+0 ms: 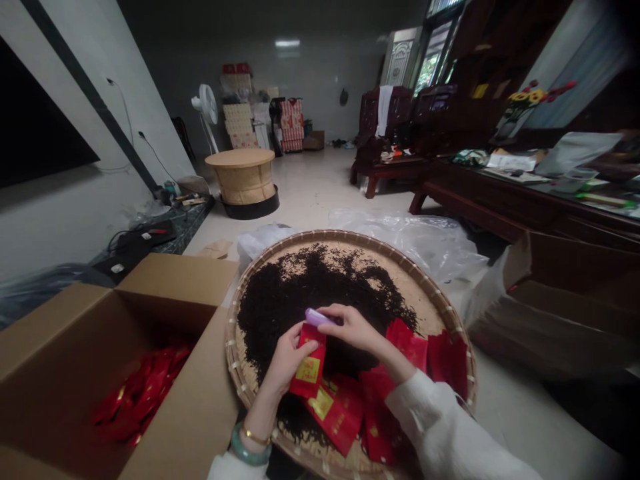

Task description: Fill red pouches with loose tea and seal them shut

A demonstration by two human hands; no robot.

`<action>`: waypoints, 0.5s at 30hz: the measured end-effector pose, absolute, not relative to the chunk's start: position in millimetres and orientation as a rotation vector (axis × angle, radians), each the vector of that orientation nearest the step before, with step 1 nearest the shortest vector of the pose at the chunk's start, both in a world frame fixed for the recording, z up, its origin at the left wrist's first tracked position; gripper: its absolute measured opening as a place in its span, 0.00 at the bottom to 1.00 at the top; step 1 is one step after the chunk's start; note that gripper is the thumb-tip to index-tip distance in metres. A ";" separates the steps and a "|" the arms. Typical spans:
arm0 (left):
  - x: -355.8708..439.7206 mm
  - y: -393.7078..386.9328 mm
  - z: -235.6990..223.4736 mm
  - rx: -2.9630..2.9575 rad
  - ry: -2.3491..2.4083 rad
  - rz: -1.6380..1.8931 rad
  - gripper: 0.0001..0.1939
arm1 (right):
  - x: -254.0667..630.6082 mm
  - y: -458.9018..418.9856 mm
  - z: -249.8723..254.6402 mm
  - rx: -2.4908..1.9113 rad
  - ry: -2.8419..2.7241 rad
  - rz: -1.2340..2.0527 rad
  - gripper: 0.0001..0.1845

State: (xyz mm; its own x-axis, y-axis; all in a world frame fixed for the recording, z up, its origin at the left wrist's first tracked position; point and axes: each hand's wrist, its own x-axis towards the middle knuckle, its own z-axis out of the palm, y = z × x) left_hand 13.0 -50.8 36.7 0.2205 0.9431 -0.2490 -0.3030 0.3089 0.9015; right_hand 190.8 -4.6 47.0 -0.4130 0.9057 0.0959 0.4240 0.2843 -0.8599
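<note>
My left hand (287, 363) grips a small red packet (309, 377) with a gold label, holding it upright over the tray. In my right hand (350, 325) is a lilac mini bag sealer (319, 317), set at the packet's top edge. Under both hands lies a round woven bamboo tray (435, 300) spread with dark dried tea leaves (320, 280). More red packets (345, 413) rest on the tray's near side, below my hands, and others (447, 363) lie at its right edge.
An open cardboard box (200, 380) with many red packets (145, 393) inside stands at left. Clear plastic sheeting (410, 240) lies behind the tray. A large open bag or box (555, 307) is at right, near a dark wooden table (465, 200). A round drum-shaped table (243, 177) stands farther back.
</note>
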 end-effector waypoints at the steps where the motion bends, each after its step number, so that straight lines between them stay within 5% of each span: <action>1: 12.4 -51.0 37.1 0.813 0.978 1.028 0.27 | 198.1 -0.7 42.8 -1.225 -1.926 1.028 0.23; 8: 15.2 -52.5 35.9 0.710 1.087 1.122 0.26 | 236.1 12.4 21.0 -1.661 -1.923 0.611 0.23; 15: 21.4 -53.0 31.7 0.966 1.169 1.153 0.25 | 175.6 -21.7 44.0 -1.210 -1.975 0.783 0.14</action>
